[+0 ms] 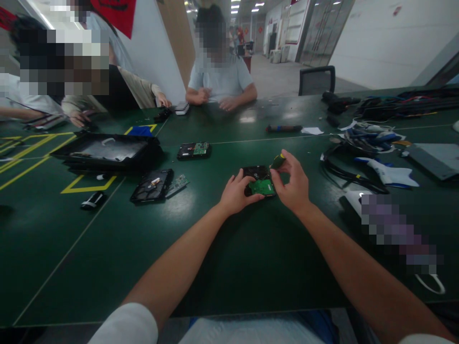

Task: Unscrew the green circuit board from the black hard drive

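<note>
A hard drive with a green circuit board (pixel 262 187) lies on the green table in front of me. My left hand (pixel 236 192) grips its left side, with the thumb along the near edge and the fingers at the far left corner. In my right hand (pixel 292 184) is a small screwdriver with a dark green and yellow handle (pixel 278 161), pinched between thumb and fingers over the drive's right edge. The screwdriver's tip is hidden by the fingers.
A second hard drive (pixel 194 150) lies farther back. Left are a black casing (pixel 152 185), a metal bracket (pixel 177 185) and a large black tray (pixel 107 150). Cables (pixel 351 174), a white-blue packet (pixel 390 173) and a grey box (pixel 435 160) lie right. Across sits a person (pixel 222 79).
</note>
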`<state>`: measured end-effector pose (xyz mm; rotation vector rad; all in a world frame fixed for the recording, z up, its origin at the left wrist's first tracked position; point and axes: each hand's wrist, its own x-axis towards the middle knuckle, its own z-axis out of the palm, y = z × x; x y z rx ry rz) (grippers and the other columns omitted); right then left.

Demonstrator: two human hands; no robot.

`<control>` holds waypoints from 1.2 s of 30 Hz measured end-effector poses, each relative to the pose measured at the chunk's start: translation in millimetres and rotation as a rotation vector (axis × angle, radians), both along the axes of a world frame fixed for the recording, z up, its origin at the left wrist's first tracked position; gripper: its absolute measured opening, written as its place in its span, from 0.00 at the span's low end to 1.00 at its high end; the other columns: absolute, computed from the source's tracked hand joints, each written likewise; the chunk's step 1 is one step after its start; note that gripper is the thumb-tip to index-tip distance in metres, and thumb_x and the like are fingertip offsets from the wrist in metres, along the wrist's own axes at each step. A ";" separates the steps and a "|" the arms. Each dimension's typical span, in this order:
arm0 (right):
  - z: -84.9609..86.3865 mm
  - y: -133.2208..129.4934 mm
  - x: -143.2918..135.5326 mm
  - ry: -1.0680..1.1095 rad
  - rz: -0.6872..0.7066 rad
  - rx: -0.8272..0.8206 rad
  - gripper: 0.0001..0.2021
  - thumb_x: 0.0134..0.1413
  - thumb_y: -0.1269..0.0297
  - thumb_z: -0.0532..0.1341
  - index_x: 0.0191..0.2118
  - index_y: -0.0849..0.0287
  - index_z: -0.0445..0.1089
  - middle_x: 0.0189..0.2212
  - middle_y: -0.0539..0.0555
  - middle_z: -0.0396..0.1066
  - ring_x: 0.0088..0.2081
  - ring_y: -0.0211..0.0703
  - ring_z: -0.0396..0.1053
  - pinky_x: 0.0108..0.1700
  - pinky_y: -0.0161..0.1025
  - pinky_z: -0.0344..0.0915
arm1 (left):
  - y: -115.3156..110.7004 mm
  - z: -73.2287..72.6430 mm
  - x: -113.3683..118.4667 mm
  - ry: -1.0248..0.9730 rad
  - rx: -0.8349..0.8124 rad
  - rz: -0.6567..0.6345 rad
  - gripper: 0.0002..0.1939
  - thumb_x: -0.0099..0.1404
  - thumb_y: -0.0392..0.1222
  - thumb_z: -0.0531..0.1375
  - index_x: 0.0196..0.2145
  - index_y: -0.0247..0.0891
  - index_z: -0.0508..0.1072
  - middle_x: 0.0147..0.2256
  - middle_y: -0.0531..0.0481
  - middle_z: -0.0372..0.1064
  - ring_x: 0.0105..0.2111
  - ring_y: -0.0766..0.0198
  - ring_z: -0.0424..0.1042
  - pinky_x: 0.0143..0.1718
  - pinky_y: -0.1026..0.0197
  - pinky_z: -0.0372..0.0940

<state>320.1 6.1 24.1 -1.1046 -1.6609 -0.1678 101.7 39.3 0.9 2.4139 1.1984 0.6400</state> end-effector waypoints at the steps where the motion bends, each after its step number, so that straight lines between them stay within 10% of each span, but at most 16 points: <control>1: -0.1 0.0 -0.1 -0.005 -0.012 0.007 0.31 0.68 0.58 0.63 0.72 0.46 0.55 0.59 0.60 0.71 0.46 0.52 0.78 0.49 0.55 0.81 | -0.1 0.0 0.0 0.002 0.003 -0.001 0.34 0.64 0.65 0.67 0.59 0.42 0.71 0.71 0.33 0.58 0.76 0.45 0.46 0.74 0.35 0.48; 36: 2.9 -2.2 -2.0 -0.059 -0.034 0.023 0.31 0.67 0.60 0.63 0.72 0.46 0.56 0.56 0.59 0.71 0.48 0.53 0.76 0.51 0.57 0.79 | 0.6 -0.9 0.1 0.000 0.009 0.004 0.35 0.64 0.65 0.68 0.60 0.42 0.71 0.71 0.32 0.59 0.76 0.44 0.47 0.73 0.35 0.49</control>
